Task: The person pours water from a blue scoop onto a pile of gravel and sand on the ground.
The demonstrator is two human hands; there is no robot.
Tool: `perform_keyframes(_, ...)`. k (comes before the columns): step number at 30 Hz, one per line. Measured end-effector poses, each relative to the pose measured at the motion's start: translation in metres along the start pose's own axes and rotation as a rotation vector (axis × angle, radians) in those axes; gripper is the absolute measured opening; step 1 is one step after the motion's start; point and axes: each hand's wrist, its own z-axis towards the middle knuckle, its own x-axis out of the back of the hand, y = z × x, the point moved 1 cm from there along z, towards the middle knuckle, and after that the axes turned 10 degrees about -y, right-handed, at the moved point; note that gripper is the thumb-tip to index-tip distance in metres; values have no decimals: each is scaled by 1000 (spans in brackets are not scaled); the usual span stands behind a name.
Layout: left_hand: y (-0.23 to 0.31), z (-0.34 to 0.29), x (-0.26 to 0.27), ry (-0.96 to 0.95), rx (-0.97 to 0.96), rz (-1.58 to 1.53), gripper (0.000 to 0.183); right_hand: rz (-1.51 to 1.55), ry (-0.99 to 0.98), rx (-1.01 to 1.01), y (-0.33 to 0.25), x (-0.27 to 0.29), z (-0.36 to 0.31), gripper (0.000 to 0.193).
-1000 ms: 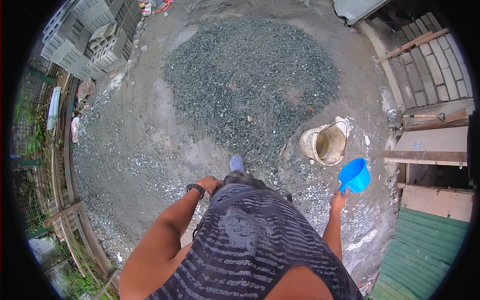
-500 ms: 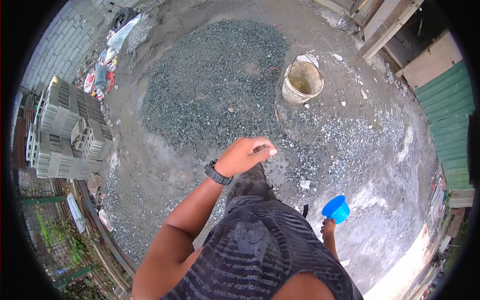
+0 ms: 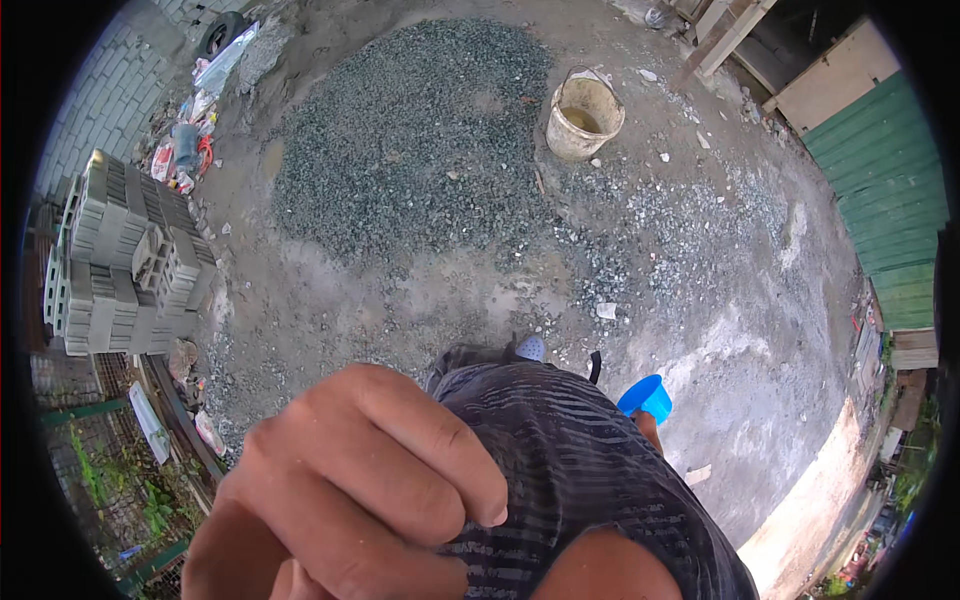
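Note:
My left hand (image 3: 350, 490) is raised large in front of my body, its fingers curled into a loose fist with nothing showing in them. Low at my right side, my right hand (image 3: 649, 432) grips a blue plastic water dipper (image 3: 648, 398); most of that hand is hidden behind my shirt. Ahead and to the right stands a dirty whitish bucket (image 3: 575, 140) with a wire handle and some murky liquid inside. Left of the bucket spreads a broad bed of grey gravel (image 3: 410, 150).
Hollow concrete blocks (image 3: 130, 260) are stacked at the left, near a block wall (image 3: 110, 120). Litter and an old tire (image 3: 222, 35) lie far left. A green corrugated sheet (image 3: 880, 190) borders the right. Loose stones and a white chunk (image 3: 606, 311) dot the ground.
My left hand has come up and back toward me, from over my leg to close in view, its fingers curling. The dipper has shifted slightly left and up, still in my right hand.

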Motion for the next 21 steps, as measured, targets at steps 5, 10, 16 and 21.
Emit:
perform_keyframes(5, 2, 8, 13, -26, -27, -76, 41, 439, 223, -93, -108, 10, -2, 19)
perform_keyframes(10, -6, 13, 1, 20, -53, -132, 28, 373, 274, 38, -158, 60, 5, 24)
perform_keyframes(16, -23, 18, -22, 85, -102, -225, 13, 318, 266, 145, -213, 58, 19, 19)
perform_keyframes(21, -38, -25, -10, 135, -24, -295, 48, 177, 252, 77, -186, 64, 5, 23)
